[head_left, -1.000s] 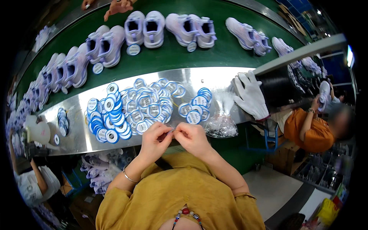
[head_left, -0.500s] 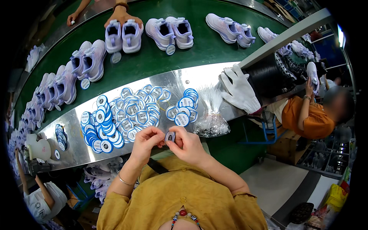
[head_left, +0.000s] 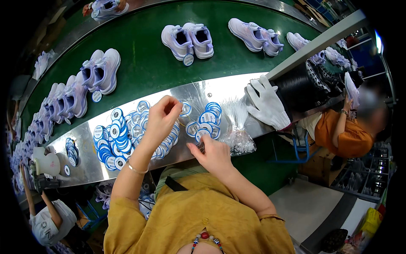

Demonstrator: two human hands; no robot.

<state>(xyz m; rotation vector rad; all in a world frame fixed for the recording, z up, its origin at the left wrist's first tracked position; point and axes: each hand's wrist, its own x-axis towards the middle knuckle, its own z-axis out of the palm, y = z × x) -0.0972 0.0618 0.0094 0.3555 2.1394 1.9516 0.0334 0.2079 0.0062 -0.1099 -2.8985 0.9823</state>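
While the left hand (head_left: pixel 163 115) is raised over the steel shelf (head_left: pixel 84 163) with its fingers pinched together on a round blue-and-white tag (head_left: pixel 185 109), a thin pale string seems to run down from it toward the right hand (head_left: pixel 213 154), whose fingers are curled near the shelf's front edge; what they grip cannot be told. Held apart like this, the hands look to keep the string taut, by my reading. Just beneath them lie heaps of the same round tags (head_left: pixel 122 137), flat card discs with blue rims, spread within easy reach. Beside these sits a clear crinkled plastic bag (head_left: pixel 239 135) of fine loops, and further right a pair of white fabric gloves (head_left: pixel 267 103). Beyond the shelf, pale lilac sneakers (head_left: pixel 188 40) stand in pairs on the green conveyor belt (head_left: pixel 144 63), some with tags beside them.
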